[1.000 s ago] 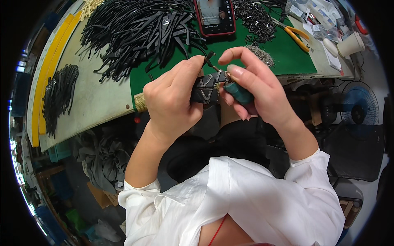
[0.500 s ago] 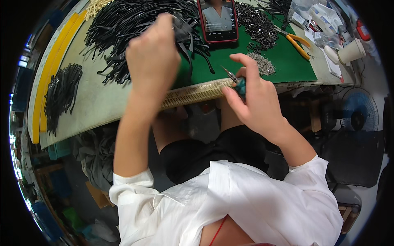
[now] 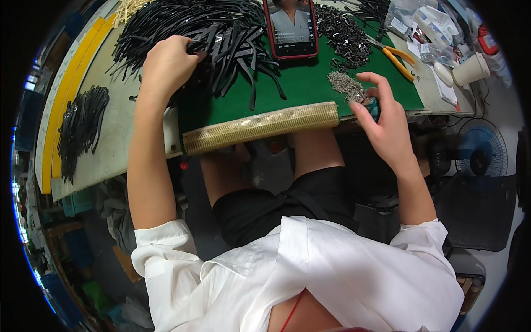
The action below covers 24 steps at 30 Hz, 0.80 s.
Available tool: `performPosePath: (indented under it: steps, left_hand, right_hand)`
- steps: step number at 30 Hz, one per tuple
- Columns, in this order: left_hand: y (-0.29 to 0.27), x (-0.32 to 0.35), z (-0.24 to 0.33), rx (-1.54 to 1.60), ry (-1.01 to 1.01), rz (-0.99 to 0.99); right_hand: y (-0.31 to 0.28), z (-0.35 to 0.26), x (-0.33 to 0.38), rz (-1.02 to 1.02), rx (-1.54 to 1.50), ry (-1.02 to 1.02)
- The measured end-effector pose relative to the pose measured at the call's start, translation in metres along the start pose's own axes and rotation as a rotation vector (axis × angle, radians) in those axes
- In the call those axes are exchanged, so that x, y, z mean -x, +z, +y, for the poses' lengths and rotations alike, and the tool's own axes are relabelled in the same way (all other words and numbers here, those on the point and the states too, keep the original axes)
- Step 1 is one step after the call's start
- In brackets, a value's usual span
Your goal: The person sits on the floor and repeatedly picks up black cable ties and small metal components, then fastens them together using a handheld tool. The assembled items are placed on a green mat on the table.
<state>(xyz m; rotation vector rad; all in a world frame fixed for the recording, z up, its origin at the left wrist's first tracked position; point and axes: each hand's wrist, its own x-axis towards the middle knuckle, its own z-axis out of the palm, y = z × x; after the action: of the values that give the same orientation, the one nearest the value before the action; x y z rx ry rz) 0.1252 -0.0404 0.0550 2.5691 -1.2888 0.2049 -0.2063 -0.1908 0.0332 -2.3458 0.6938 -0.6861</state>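
Note:
My left hand (image 3: 170, 63) reaches into a large heap of black eyeglass temples (image 3: 191, 25) at the far left of the bench. Its fingers are curled together among them; what they pinch is hidden. In my right hand (image 3: 387, 119) sits a small teal-handled tool (image 3: 374, 109), apparently pliers, its metal end mostly hidden by the fingers. Thumb and index finger are spread around that end. Just left of it lies a small pile of tiny grey metal parts (image 3: 344, 86). Beyond that is a heap of small black pieces (image 3: 345, 36).
A green mat (image 3: 221, 109) covers the bench, with a gold mesh-like padded strip (image 3: 260, 127) along its front edge. A red-cased phone (image 3: 293, 33) stands at the back. Orange-handled pliers (image 3: 399, 60), a white cup (image 3: 471, 68) and a smaller temple bundle (image 3: 83, 130) lie around. A fan (image 3: 481, 152) stands right.
My left hand has moved left and down into the temple heap, away from the mat's middle. My right hand has shifted right with the tool, now beside the grey parts.

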Motion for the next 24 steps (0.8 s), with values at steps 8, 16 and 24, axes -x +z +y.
performPosePath:
  steps: [8, 16, 24]
  left_hand:
    - [-0.035, 0.013, -0.023, 0.062, -0.143, -0.078]
    - [-0.016, 0.027, -0.022, -0.026, 0.095, 0.033]
    - [0.021, -0.001, 0.003, -0.042, 0.198, 0.267]
  right_hand:
    - [-0.018, 0.01, -0.005, -0.044, 0.081, 0.116]
    - [-0.02, 0.019, -0.014, -0.166, 0.204, 0.056]
    - [-0.017, 0.017, -0.019, -0.341, 0.31, -0.193]
